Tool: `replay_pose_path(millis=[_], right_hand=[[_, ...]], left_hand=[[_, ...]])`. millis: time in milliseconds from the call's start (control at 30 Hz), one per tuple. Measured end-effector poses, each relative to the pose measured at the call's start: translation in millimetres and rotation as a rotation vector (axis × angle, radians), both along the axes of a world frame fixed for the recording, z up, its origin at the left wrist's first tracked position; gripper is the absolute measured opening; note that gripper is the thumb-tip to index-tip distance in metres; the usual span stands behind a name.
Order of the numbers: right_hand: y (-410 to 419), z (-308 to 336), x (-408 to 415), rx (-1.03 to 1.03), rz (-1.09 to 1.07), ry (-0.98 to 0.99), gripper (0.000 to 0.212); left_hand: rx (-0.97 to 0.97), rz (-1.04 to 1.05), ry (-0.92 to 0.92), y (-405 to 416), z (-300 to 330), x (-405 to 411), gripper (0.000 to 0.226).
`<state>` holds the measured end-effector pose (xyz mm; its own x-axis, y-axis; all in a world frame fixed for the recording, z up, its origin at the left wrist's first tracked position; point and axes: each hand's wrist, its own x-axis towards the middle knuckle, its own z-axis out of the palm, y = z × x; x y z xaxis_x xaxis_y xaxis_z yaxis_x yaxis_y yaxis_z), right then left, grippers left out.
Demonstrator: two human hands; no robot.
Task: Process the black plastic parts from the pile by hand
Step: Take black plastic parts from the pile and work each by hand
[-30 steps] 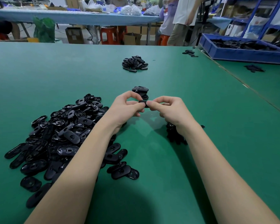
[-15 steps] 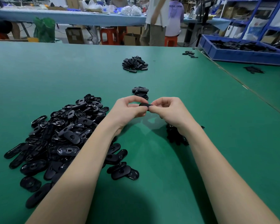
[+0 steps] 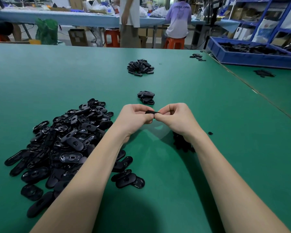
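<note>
- Head cam: both hands came a bit lower since a second ago, still working one black part [image 3: 151, 112], so it's mid-process.
- Left hand [image 3: 135, 117] and right hand [image 3: 174, 119] each pinch an end, above the green table [image 3: 208, 115].
- Part's edge-on, long axis left-right. Pile [image 3: 65, 140] sits left.

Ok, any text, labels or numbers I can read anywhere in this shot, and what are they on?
Back of the purple shirt on the seated person: one line of pale lettering, too blurred to read.
Cardboard boxes under the far table: no legible print.
Black plastic parts in the pile: no readable marking.
</note>
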<state>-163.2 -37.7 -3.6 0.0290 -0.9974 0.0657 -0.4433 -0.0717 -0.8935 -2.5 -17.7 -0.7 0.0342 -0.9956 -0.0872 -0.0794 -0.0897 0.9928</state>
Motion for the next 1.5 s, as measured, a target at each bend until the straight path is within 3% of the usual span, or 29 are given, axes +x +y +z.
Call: replay_pose_path(millis=[167,300,433,733,900,1100,1267,1400,1500], right_hand=[[1.9,2.7,-3.7,-0.064,0.054,-0.003,0.012],[2.3,5.1,-2.2,-0.25,0.091,0.231,0.019],[-5.5,5.9,-1.0,-0.268,0.023,0.345,0.015],[-71.2,28.9,28.1,-0.184,-0.087,0.383,0.017],[-92.3,28.4,35.5,-0.089,-0.096,0.494,0.017],[-89.0,20.1,32.5,-0.09,-0.096,0.399,0.027],[-58.7,10.8,26.2,-0.171,-0.103,0.282,0.017],[-23.9,-8.0,13.9,-0.198,-0.088,0.292,0.008],[-7.9,-14.8,8.3,-0.199,-0.072,0.331,0.007]], left_hand=[[-0.013,-0.002,0.069,-1.1,-1.0,2.5,0.015],[-0.017,0.008,0.099,-2.9,-1.0,4.3,0.016],[-0.034,0.043,0.118,-6.9,1.0,5.6,0.016],[-0.215,0.101,-0.521,-8.6,2.5,34.6,0.029],[-0.229,0.074,-0.605,-9.4,3.3,48.2,0.033],[-0.178,0.032,-0.663,-7.2,3.8,50.8,0.034],[-0.163,-0.017,-0.727,-6.9,5.2,54.1,0.026],[-0.116,-0.123,-0.965,-7.4,9.8,51.6,0.004],[-0.007,-0.204,-1.1,-4.5,14.0,46.4,0.014]])
